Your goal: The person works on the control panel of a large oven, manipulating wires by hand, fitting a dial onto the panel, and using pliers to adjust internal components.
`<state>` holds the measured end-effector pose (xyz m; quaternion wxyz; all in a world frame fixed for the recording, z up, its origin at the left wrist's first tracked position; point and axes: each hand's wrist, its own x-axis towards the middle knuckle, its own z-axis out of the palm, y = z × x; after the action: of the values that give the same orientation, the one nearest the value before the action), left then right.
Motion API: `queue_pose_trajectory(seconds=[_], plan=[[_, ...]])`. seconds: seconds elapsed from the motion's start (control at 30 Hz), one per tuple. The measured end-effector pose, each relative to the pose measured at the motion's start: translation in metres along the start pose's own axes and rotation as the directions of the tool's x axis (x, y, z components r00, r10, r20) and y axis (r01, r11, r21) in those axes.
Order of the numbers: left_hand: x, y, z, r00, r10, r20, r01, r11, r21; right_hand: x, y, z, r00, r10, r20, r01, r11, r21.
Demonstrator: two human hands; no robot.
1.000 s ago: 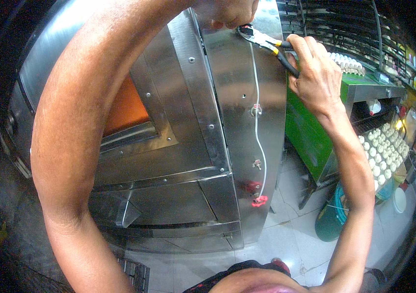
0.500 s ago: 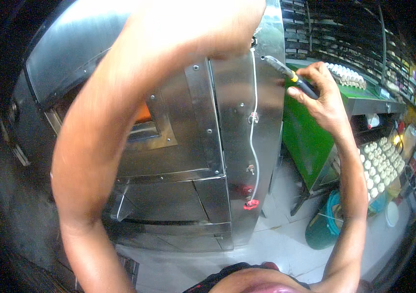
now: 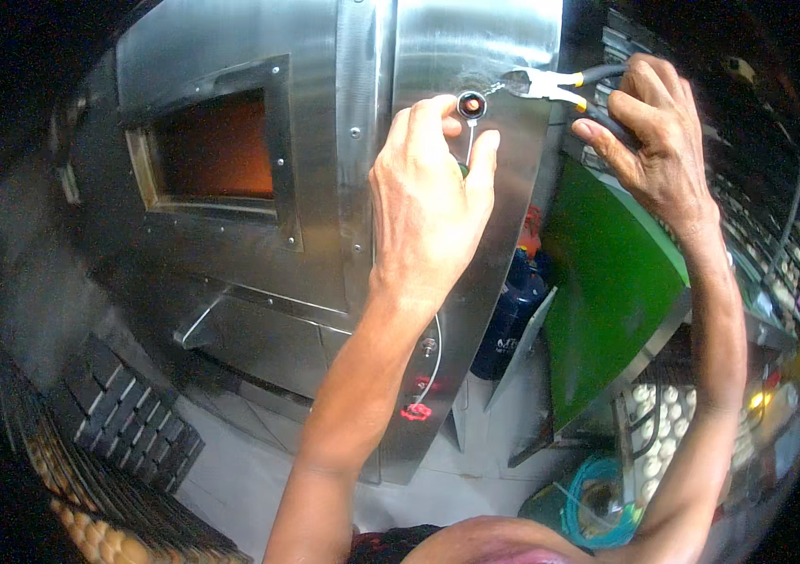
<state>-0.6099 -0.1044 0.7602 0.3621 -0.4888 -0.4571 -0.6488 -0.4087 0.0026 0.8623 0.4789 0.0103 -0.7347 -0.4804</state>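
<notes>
My left hand [image 3: 430,193] is curled at the steel front of the oven [image 3: 315,141], fingertips against a small round black-rimmed fitting [image 3: 472,104]. A thin white cord [image 3: 471,141] runs down from this fitting, past the thumb. Higher on the right, my right hand [image 3: 658,141] grips pliers [image 3: 550,85] with black handles and yellow collars. Their handles are spread, and the jaws point left at a short twisted wire [image 3: 495,88] beside the fitting. Whether the jaws pinch the wire is too small to tell. Part of the cord is hidden behind my left hand.
The oven window [image 3: 212,150] glows orange at the left. Below hang red valve knobs [image 3: 416,412]. To the right stand a dark blue cylinder [image 3: 512,310], a green-sided table [image 3: 606,301] and a tray of pale round pieces [image 3: 667,423]. Racks line the far right.
My left arm has come down from across the top, and its hand is now at the round fitting. The pliers have risen and spread. The view has shifted, baring the oven window.
</notes>
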Motion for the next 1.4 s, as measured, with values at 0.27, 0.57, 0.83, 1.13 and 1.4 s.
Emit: queue_pose_trajectory(seconds=[0.27,0.57,0.83,1.13,1.4], plan=[[0.008,0.0,0.023,0.985,-0.044,-0.169,0.044,0.999,-0.004,0.033,0.009,0.0,0.977,-0.149,0.15,0.162,0.984,-0.078],[0.007,-0.004,0.02,0.983,-0.066,-0.173,0.056,0.997,-0.06,0.073,-0.004,-0.033,0.881,-0.247,0.402,0.293,0.954,-0.056],[0.009,-0.006,0.02,0.985,-0.074,-0.155,0.059,0.993,-0.101,0.087,-0.011,-0.046,0.811,-0.258,0.525,0.358,0.929,-0.097],[0.01,-0.007,0.019,0.989,-0.095,-0.117,0.077,0.985,-0.151,0.097,-0.012,-0.051,0.754,-0.291,0.589,0.493,0.843,-0.214],[0.01,-0.008,0.018,0.99,-0.087,-0.113,0.068,0.985,-0.161,0.097,0.0,-0.046,0.737,-0.361,0.571,0.476,0.877,-0.06]])
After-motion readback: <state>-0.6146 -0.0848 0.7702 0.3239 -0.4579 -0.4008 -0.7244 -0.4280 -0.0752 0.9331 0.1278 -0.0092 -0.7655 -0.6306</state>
